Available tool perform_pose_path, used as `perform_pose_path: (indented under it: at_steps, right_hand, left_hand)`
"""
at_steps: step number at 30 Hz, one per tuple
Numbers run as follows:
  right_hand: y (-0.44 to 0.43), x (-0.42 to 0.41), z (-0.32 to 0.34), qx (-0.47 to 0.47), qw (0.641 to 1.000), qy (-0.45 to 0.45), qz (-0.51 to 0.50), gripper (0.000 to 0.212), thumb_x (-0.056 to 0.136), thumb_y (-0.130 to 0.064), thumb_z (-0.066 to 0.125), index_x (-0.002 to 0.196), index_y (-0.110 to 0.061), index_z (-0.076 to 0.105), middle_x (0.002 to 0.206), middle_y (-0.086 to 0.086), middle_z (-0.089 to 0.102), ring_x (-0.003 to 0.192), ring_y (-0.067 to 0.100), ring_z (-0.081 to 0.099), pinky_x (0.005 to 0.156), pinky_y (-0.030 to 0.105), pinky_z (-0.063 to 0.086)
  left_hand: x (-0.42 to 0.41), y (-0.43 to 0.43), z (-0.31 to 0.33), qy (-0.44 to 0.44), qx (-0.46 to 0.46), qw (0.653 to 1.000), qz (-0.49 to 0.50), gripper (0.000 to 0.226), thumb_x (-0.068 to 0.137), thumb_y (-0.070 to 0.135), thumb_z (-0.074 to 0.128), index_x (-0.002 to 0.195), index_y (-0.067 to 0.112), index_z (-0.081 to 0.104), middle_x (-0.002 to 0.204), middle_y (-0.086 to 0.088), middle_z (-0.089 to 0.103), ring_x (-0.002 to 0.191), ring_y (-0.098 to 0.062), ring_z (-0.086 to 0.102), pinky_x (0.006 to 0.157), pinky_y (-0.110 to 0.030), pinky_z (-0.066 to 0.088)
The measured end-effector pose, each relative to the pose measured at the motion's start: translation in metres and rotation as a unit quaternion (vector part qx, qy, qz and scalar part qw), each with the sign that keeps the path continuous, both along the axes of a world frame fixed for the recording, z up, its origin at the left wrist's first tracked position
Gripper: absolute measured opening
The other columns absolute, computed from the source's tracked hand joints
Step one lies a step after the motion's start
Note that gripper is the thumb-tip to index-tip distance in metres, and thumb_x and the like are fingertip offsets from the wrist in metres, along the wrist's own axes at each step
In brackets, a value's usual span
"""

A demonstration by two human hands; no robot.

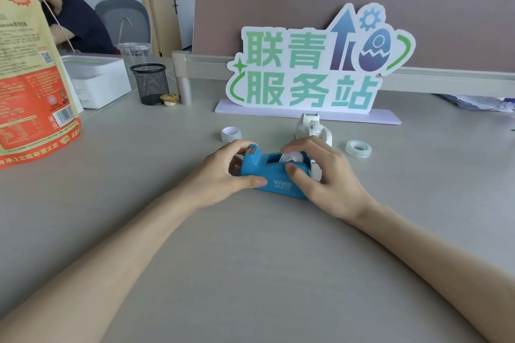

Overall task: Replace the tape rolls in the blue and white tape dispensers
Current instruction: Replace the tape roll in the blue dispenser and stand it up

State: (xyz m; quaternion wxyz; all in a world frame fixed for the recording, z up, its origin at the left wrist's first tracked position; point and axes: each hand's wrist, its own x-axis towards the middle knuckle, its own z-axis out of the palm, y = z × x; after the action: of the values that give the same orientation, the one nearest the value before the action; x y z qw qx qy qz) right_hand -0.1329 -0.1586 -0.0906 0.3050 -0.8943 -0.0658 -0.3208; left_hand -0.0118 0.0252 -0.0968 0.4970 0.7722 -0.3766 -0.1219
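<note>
The blue tape dispenser sits on the grey worktop near the middle, its cutter end to the left, held from both sides; the left hand wraps the cutter end, its fingers clamped on the blue body with the thumb along the near side; the right hand covers the other end, thumb pressed to the near side and fingers curled over a white roll that sits in the slot on top, so this hand too is closed on the dispenser. Just behind it stands the white tape dispenser, partly hidden by the right hand; whether it holds a roll I cannot tell. A tape roll stands to the left of it, apart from both dispensers; another tape roll lies flat on the right. Behind these a sign stands on its pale base; further left are a black mesh pen cup, a white box and an orange bag.
</note>
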Motion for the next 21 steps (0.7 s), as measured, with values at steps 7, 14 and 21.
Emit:
perform_pose_path:
  at_steps: [7,14,21]
  right_hand:
    - [0.000,0.002,-0.002,-0.025,0.997,-0.066,-0.015,0.011,0.092,-0.008,0.061,0.096,-0.010,0.071,0.095,0.003,0.068,0.093,0.018,0.063,0.083,0.025,0.048]
    - [0.000,0.001,-0.001,0.010,0.997,-0.073,-0.010,0.011,0.092,-0.003,0.061,0.094,-0.009,0.070,0.096,0.001,0.071,0.096,0.013,0.064,0.086,0.026,0.049]
    - [0.001,-0.003,0.007,0.172,0.978,-0.095,-0.069,0.021,0.095,-0.010,0.058,0.090,-0.029,0.066,0.093,-0.004,0.072,0.085,0.005,0.067,0.078,0.018,0.051]
  left_hand:
    - [0.001,0.005,0.001,-0.050,0.019,0.998,0.020,0.049,0.070,0.034,0.082,0.108,0.047,0.054,0.112,0.017,0.061,0.081,-0.015,0.060,0.083,-0.032,0.052]
    - [-0.006,0.006,0.001,-0.152,0.038,0.987,0.045,0.053,0.075,0.036,0.078,0.121,0.031,0.052,0.075,0.038,0.052,0.057,-0.001,0.042,0.053,-0.011,0.034]
    - [-0.004,0.005,-0.004,-0.177,0.060,0.980,0.063,0.054,0.075,0.050,0.072,0.122,0.038,0.048,0.109,0.030,0.050,0.088,0.012,0.045,0.079,-0.025,0.040]
